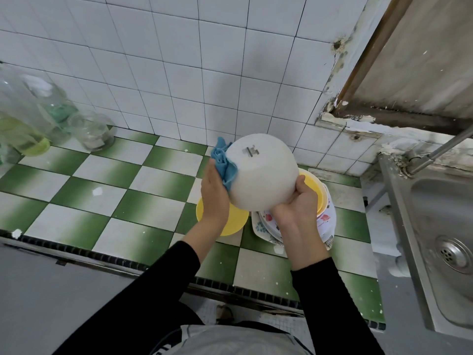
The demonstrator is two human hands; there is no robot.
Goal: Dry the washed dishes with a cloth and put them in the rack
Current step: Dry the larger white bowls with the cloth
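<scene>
Just above the bench (pixel 128 175) near its right edge, we hold the upturned white bowl (pixel 263 175), stiff, probably breakable and slick when damp, right hand (pixel 297 203) curled round its rim, left hand (pixel 213 190) clasping the blue cloth (pixel 225 160) against its side.

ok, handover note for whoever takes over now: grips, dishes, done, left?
Left grip holds the blue cloth against the side of the white bowl.
Right grip holds that bowl's rim, base up, above the counter.
Below: a yellow dish, and floral plates with a yellow bowl on top.
Done: nothing visibly racked; no rack in view.
Left: finish this bowl, dry the rest, rack all.
</scene>
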